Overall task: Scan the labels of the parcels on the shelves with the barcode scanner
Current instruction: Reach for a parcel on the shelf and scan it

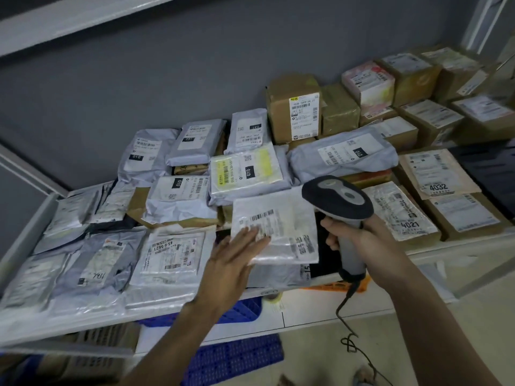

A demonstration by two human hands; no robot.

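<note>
A grey-and-black pistol-grip barcode scanner is gripped in the right hand, while a glossy, crinkled white plastic mailer, just left of it, is pressed flat by the straight-fingered left hand, whose fingertips should probably be kept off the blurred label for a clean read.

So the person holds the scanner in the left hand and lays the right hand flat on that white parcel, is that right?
Not quite: the hands are swapped. In the head view the right hand grips the scanner by its handle, while the left hand lies flat, fingers straight, on the white parcel. The rest stands.
</note>
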